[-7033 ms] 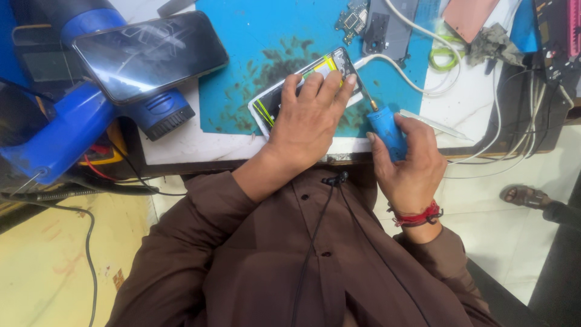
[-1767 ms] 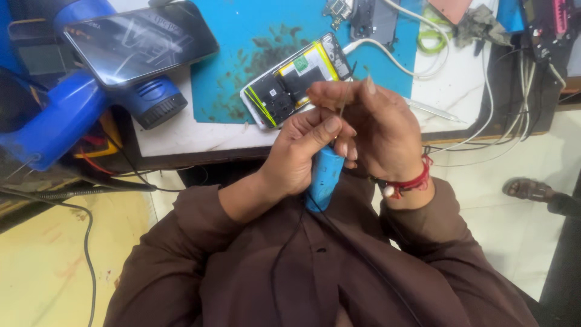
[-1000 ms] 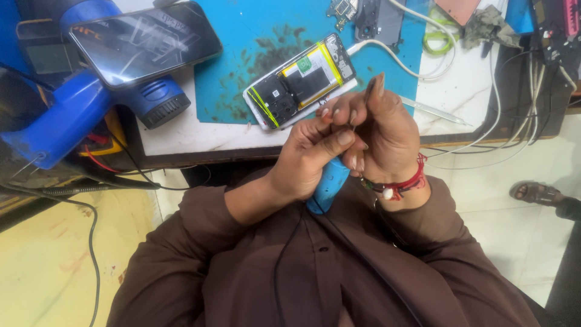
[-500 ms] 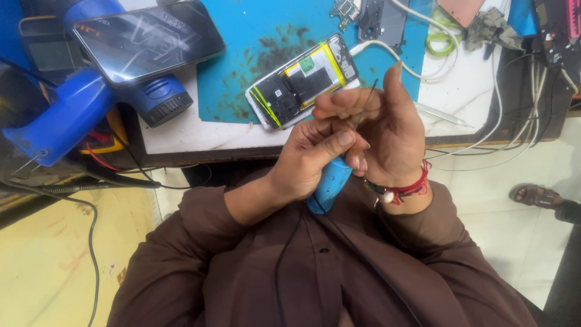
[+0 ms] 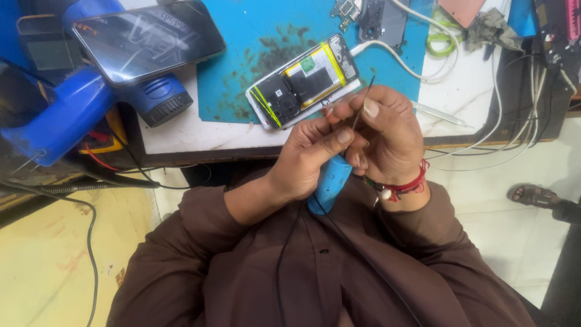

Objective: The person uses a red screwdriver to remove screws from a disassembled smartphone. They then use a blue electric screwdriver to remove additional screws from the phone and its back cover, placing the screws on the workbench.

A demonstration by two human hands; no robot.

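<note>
Head cam looking straight down here. Both hands are raised off the counter [image 5: 200, 136], close to the chest, and working on one tool: a screwdriver with a chunky blue plastic handle [image 5: 327, 185] and a thin dark metal shaft. The right hand [image 5: 387, 136] is curled around the tool with the shaft poking up past its fingers, while the left hand [image 5: 308, 160] pinches at the shaft near the top of the handle, thumb pressed in. Looks to me like the tip is being handled up near the eyes because it's too fine to deal with down on the surface.

The opened white smartphone with its back off [image 5: 302, 82], yellow-edged battery and black board showing, lies slanted on the stained blue work mat [image 5: 254, 36], just beyond the hands and not touched by either. Parked there it stays flat and within easy reach.

Off to the left a second, dark glass phone [image 5: 148, 39] rests on a blue hot-air gun [image 5: 72, 115]. A white cable [image 5: 399, 57] runs across the mat's far side.
</note>
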